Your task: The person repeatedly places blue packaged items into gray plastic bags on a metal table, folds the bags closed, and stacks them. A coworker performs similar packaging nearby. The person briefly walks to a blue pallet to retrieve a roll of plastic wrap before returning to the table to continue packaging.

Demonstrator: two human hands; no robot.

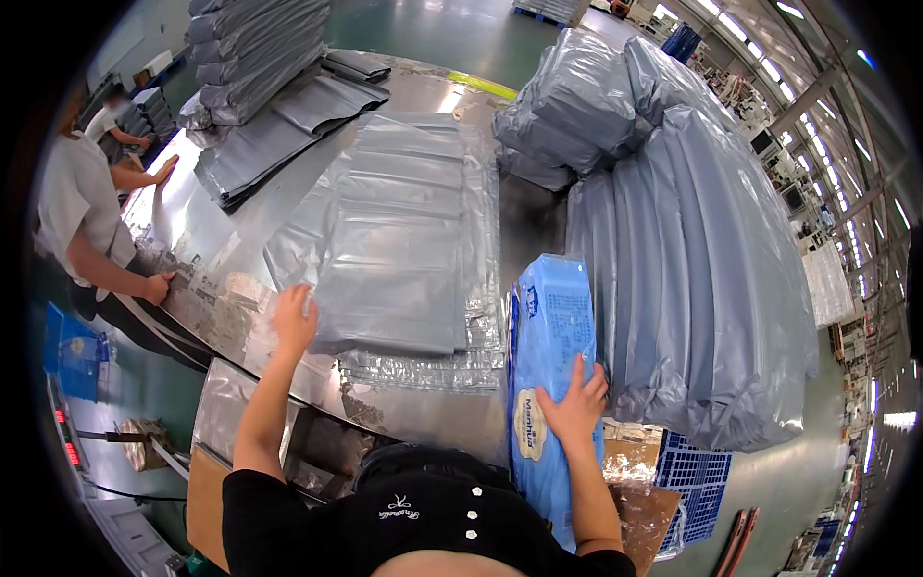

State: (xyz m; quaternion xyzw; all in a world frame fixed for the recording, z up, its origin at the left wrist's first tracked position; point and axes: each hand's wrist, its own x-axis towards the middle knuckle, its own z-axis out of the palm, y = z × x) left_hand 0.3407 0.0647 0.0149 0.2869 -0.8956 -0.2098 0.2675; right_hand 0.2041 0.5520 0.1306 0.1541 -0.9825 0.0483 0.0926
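A stack of flat grey plastic bags [404, 250] lies on the metal table in front of me, its sheets spread slightly out of line. At the stack's near left edge, my left hand [295, 317] has its fingers curled, with a bit of bag film showing between thumb and fingers. To the right of the stack is a long blue plastic package [555, 337] with a pale oval label, reaching back toward my body. My right hand [575, 404] rests on its right side with the fingers spread.
Bulging grey packed bundles [692, 269] crowd the right side. More folded grey bags [288, 135] lie at the far left, beside a tall grey pile [255, 58]. A co-worker [91, 212] stands at the left table edge, hands over the table. A blue plastic crate [692, 486] sits low right.
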